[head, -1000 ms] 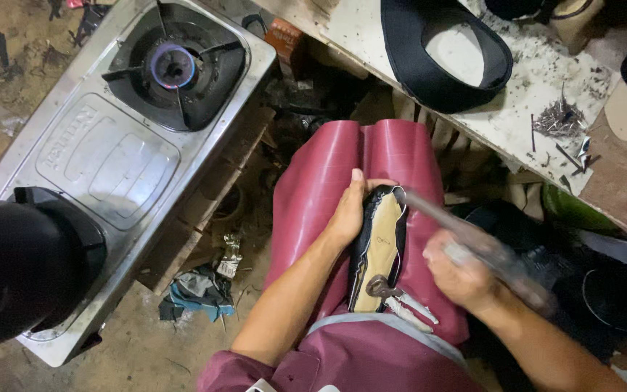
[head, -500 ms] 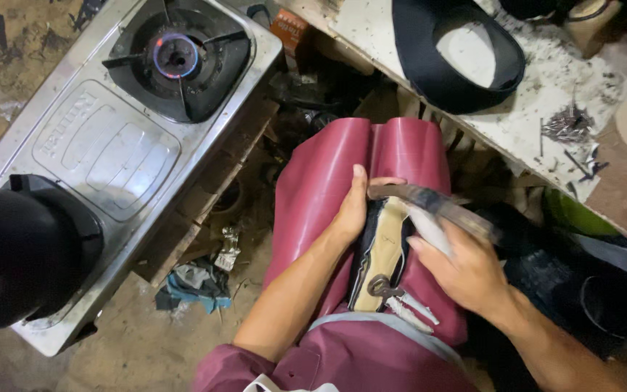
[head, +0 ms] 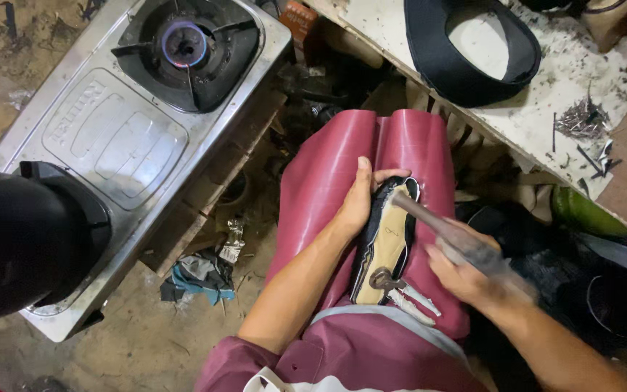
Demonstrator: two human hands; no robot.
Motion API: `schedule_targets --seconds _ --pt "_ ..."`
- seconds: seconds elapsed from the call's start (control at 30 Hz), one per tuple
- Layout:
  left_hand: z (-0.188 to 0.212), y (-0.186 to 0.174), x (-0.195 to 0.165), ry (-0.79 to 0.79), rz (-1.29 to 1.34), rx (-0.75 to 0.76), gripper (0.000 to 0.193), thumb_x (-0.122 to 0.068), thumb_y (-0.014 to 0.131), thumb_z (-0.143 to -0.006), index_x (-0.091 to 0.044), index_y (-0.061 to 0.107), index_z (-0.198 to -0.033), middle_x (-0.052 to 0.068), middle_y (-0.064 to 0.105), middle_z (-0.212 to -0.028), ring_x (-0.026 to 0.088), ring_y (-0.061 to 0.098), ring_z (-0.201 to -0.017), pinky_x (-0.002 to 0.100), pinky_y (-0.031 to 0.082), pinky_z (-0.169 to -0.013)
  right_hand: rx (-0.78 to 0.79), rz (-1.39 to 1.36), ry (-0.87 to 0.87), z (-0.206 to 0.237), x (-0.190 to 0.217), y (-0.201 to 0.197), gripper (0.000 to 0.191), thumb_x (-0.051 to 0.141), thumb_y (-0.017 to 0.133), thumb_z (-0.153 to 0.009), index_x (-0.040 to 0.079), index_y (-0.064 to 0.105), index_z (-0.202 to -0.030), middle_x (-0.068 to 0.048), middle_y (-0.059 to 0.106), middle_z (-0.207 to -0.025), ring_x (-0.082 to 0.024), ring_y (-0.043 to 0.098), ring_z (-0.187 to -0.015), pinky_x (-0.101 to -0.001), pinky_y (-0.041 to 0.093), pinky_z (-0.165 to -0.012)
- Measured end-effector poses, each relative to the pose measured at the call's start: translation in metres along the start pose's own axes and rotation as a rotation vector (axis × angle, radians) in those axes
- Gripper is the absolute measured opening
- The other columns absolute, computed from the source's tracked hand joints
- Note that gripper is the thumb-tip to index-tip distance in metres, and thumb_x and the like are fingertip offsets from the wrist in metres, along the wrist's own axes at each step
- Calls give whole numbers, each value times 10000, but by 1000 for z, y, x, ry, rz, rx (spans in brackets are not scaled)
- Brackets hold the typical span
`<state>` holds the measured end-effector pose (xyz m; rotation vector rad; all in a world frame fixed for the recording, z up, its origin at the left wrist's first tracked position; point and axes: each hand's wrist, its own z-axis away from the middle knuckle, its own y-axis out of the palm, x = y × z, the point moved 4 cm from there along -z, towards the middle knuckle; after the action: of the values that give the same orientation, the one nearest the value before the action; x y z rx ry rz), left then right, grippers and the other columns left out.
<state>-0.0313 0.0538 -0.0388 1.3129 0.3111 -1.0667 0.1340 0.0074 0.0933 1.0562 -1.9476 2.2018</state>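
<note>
- The shoe (head: 384,243) lies sole-up on the person's lap, on the maroon apron (head: 332,189), toe toward twelve o'clock. The left hand (head: 361,199) curls over its toe end, fingers wrapped on the rim at about eleven o'clock of the sole.
- The right hand (head: 466,272) is closed round the handle of a hammer (head: 437,225), whose head sits at the toe, just beside the left fingertips. It is blurred, so the exact contact is hard to tell.
- I'd judge the main risk is a blow landing on those left fingers; they are right next to the hammer's head.
- A pair of pincers (head: 397,287) rests on the heel end at six o'clock; a jolt could slide it off the lap.
- The gas stove (head: 121,134), at nine o'clock, has a burner (head: 184,42) alight, near the left elbow's side.
- At one o'clock the workbench (head: 538,109) edge, with loose nails (head: 582,120), limits the upswing; the freest room seems toward three o'clock.
</note>
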Motion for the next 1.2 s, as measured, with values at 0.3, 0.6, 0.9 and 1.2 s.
schedule_targets --seconds 0.3,0.6,0.9,1.2 --pt "0 4 1 19 31 18 996 -747 140 -1009 57 583 -1396 171 703 -1202 245 658 -1107 367 500 -1036 -160 -38 147 10 -6 -3 401 257 743 -889 -12 664 -1176 -217 689 -774 -379 685 -653 -455 547 -593" --pt "2 7 -1 -15 59 -11 1065 -798 103 -986 52 599 -1393 176 691 -1175 253 640 -1084 385 502 -1013 -286 -389 -327 29 14 -24 301 124 682 -950 -13 565 -1191 -97 716 -895 -233 735 -693 -358 623 -669" --pt "4 11 -1 30 57 46 1063 -803 102 -1001 49 581 -1419 194 703 -1079 275 667 -1010 397 521 -979 -126 -239 16 25 12 -25 275 208 708 -912 4 633 -1080 -138 703 -812 -261 696 -693 -419 571 -656" --pt "6 15 -4 5 -17 -12 1074 -799 93 -958 40 597 -1401 167 718 -1190 240 668 -1093 344 501 -1029 -153 -129 -125 13 23 -27 356 201 702 -894 -42 666 -1153 -243 727 -971 -357 716 -854 -446 584 -694"
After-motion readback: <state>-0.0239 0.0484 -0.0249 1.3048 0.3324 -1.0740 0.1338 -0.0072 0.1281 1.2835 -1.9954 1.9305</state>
